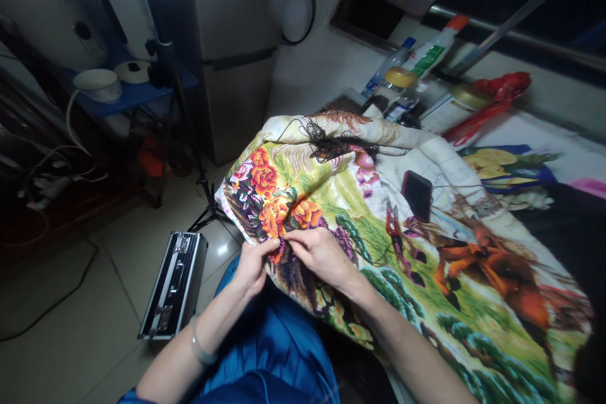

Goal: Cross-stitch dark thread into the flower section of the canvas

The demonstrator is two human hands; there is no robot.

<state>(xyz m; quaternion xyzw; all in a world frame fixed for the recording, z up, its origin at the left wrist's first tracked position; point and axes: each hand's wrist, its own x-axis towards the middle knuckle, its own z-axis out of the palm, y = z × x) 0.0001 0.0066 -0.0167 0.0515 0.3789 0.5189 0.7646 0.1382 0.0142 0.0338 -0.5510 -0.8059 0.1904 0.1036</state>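
Observation:
A large cross-stitch cloth (310, 180) with flowers, trees and a brown horse spreads over my lap and the table. My left hand (253, 265) grips its near edge, thumb on top and fingers folded underneath. Close beside that thumb, my right hand (322, 255) is pinched at the orange flowers; whatever is between its fingertips is too small to make out. A tangle of dark thread (331, 142) rests on the far part of the cloth. Red-handled thread snips (392, 221) and a dark phone (416, 194) lie on the cloth to the right of my right hand.
Bottles and a gold-lidded jar (400, 79) stand by the window, near a red plastic bag (504, 91). On the floor at left sit a black-and-silver case (174, 284) and a tripod (208, 202). Behind them are a blue table (137, 98) holding a white pot (98, 85) and a fridge (237, 25).

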